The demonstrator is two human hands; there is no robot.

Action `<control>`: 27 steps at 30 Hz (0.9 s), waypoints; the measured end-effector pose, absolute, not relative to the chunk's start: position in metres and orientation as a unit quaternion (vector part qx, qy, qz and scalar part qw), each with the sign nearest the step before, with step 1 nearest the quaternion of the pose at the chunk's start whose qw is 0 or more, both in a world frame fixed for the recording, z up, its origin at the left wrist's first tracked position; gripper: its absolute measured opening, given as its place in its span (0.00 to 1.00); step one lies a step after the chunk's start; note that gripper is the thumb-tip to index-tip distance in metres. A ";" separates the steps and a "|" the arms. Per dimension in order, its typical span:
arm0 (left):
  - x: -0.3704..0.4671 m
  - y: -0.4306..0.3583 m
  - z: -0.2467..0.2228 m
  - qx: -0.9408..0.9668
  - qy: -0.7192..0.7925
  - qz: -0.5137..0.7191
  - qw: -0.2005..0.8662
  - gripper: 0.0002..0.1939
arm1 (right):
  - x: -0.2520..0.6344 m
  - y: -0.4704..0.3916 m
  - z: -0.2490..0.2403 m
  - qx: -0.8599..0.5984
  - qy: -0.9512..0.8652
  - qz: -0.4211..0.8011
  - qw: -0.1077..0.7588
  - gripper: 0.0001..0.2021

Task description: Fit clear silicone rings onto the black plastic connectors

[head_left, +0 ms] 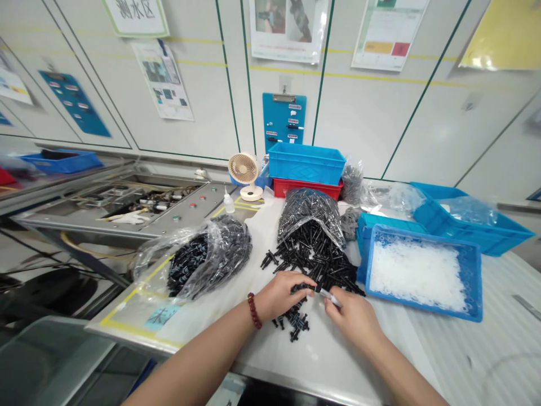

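Note:
Near the front of the table my left hand (287,290) is closed around a small black plastic fitting (299,288), with a beaded bracelet on the wrist. My right hand (350,310) grips a white pen-like tool (330,297), whose tip meets the end of the black fitting. Right behind my hands, a pile of black fittings (313,256) spills out of a clear plastic bag (310,211). A smaller group of black fittings (295,322) lies just below my left hand. Fingers hide part of both held things.
At the right, a blue tray (475,282) holds many small white rings, with more blue bins (494,237) behind. Another bag of black parts (211,254) lies left. A small fan (244,169), a dropper bottle (229,202) and stacked bins (306,163) stand at the back.

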State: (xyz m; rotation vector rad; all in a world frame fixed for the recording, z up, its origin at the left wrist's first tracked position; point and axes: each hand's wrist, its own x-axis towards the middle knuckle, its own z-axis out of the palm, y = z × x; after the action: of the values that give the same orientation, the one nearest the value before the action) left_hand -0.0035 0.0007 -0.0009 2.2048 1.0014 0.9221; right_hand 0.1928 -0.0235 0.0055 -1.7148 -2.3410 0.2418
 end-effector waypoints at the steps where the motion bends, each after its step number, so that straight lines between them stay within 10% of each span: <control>1: -0.004 0.001 0.000 0.811 0.383 0.347 0.275 0.08 | 0.195 -0.023 0.006 -0.598 -0.788 0.081 0.119 0.07; 9: 0.001 -0.001 -0.001 0.809 0.375 0.352 0.285 0.08 | 0.200 -0.021 0.002 -0.511 -0.776 0.195 0.314 0.09; 27: 0.006 -0.010 0.002 0.804 0.338 0.408 0.271 0.09 | 0.189 -0.026 0.007 -0.488 -0.724 0.304 0.381 0.06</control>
State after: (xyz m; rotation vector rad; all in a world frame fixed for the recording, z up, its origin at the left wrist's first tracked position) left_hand 0.0060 -0.0096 0.0017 2.1652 0.9093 1.0993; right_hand 0.1892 -0.0263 0.0071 -1.2452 -1.8472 0.7759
